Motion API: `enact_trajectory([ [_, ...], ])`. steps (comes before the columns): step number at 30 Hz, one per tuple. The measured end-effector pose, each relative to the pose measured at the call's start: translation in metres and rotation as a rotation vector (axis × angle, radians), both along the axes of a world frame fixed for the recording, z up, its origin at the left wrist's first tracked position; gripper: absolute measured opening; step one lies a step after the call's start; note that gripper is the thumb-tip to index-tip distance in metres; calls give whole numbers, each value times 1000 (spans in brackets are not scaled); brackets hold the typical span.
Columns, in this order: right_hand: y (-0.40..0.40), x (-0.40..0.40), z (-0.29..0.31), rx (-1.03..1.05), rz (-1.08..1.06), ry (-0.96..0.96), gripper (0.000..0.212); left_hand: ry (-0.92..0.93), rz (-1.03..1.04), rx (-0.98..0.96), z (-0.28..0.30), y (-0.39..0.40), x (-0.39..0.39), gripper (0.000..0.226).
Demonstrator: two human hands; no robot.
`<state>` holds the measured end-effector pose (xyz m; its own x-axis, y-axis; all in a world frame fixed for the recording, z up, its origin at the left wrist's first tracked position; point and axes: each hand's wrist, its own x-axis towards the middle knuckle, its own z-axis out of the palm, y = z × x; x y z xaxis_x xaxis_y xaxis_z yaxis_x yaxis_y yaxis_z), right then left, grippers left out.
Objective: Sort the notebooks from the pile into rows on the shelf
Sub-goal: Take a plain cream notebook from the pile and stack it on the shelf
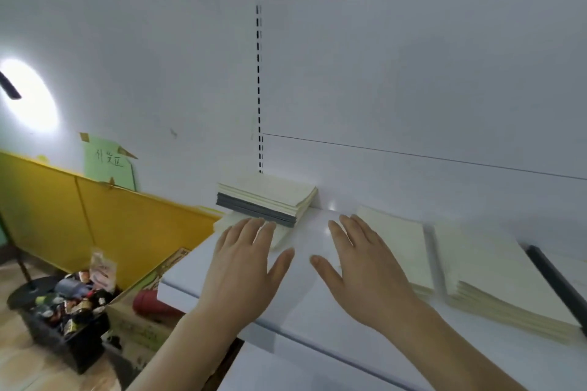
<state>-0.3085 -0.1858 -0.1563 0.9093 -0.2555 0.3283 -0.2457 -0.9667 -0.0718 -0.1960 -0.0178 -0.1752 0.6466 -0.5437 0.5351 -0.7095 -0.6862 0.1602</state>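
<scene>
Both hands are flat and open, holding nothing. Left hand (246,259) lies in front of the pile (265,198) of notebooks, fingertips on a cream notebook (279,236) at the shelf (305,311) edge. Right hand (365,267) rests right of the pile, beside two cream stacks (400,241).
</scene>
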Motion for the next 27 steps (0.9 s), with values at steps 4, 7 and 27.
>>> enact_trajectory([
  [4,-1,57,8,-23,26,-19,69,37,-11,20,5,2,45,67],
  [7,-10,102,8,-22,38,-26,65,83,-33,59,7,-3,78,62],
  [27,52,180,-3,-266,-47,-477,36,1013,-404,-662,32,-15,165,51],
])
